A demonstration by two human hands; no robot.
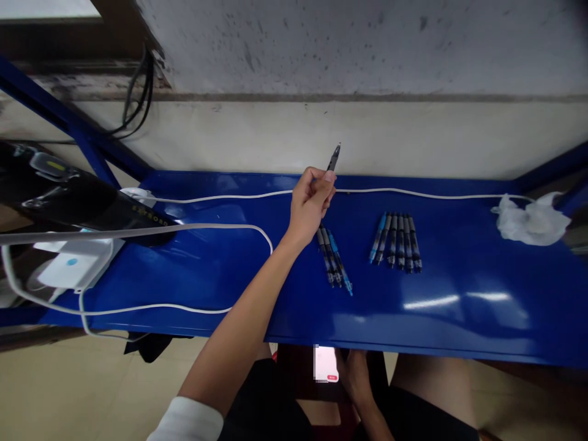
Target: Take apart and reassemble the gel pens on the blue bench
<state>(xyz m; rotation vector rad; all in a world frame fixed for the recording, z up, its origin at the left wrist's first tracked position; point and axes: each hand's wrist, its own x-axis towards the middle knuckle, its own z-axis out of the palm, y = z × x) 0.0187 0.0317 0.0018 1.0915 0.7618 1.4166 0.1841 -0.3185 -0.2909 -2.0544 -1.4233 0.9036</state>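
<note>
My left hand (311, 199) is closed around a dark pen (334, 158), raised over the back of the blue shelf, its tip pointing up and away. Just below that hand lie several pens (334, 260), dark ones and one blue, partly hidden by the hand at their upper ends. To their right a row of several pens (397, 242) lies side by side, the leftmost blue. Below the shelf's front edge, my right hand (356, 373) is beside a lit phone (326, 364); its fingers are mostly in shadow, and its grip is unclear.
The blue shelf (459, 334) runs along a wall. White cables (206, 228) cross its left part and back. A white power adapter (76, 263) and a black bag (92, 196) are at the left. A crumpled plastic bag (530, 219) lies at the right.
</note>
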